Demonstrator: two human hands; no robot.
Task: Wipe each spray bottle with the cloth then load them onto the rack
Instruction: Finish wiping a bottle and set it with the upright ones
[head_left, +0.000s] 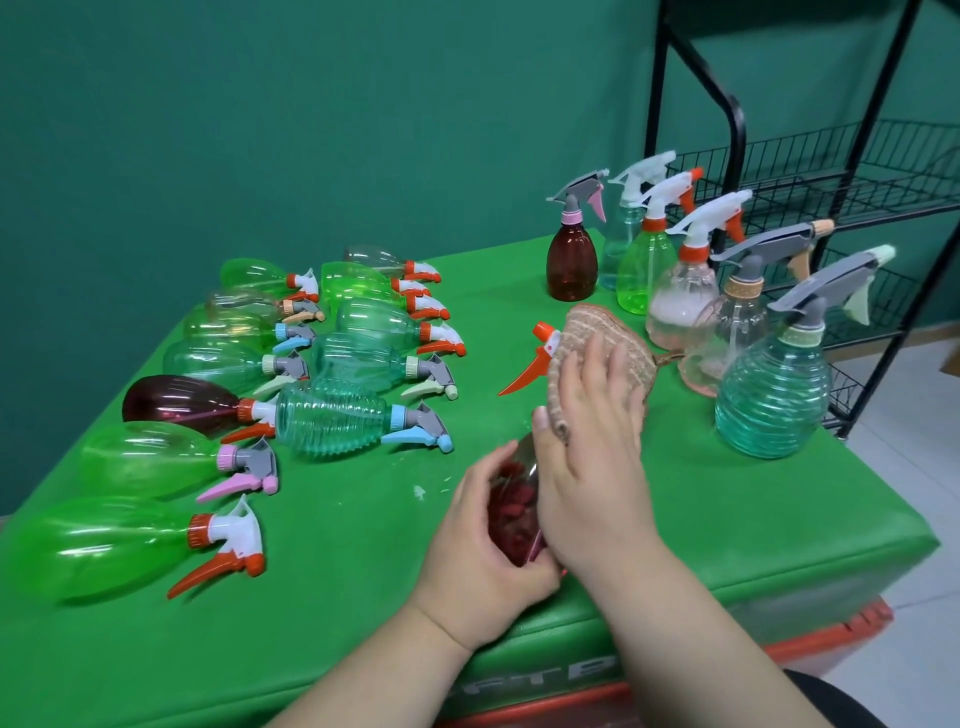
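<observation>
My left hand (483, 540) grips the base of a clear spray bottle (514, 514) that shows red inside and lies tilted away from me. Its orange trigger head (535, 358) pokes out past the cloth. My right hand (592, 441) presses a beige ribbed cloth (597, 332) over the bottle's upper body. Several spray bottles lie on their sides at the left of the green table (363, 519), among them a brown one (176, 402) and a large green one (104, 551). Several more stand upright at the right, including a brown bottle (571, 265) and a ridged teal bottle (774, 400).
A black wire rack (831, 171) with mesh shelves stands just beyond the table's right edge, against the green wall. An orange crate (841, 634) shows under the table's front. White floor lies at the lower right.
</observation>
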